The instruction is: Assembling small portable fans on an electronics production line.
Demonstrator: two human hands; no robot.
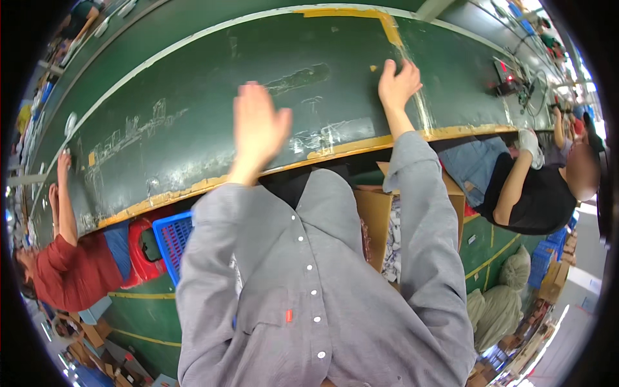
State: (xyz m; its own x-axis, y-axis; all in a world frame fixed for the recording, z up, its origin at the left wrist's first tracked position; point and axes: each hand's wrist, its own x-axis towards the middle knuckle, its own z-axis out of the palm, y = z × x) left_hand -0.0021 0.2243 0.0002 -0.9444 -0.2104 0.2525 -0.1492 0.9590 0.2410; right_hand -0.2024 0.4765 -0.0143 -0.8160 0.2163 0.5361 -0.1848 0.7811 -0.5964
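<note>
My left hand (259,126) is over the green worktable (206,90), with its fingers stretched up together and the thumb apart. Motion smears it a little, and nothing shows in it. To the right, my right hand (398,85) is at the table too, fingers and thumb spread, holding nothing visible. Whether either palm touches the surface I cannot tell. Between the hands runs a worn strip of old tape (298,79). Yellow tape (387,29) edges the far side beyond my right hand.
An open cardboard box (374,222) with wrapped goods stands beside my right leg. A blue plastic basket (173,242) is at my left. Co-workers sit on both sides, one in a red top (84,271), one in black (535,200). A device with red lights (506,79) lies far right.
</note>
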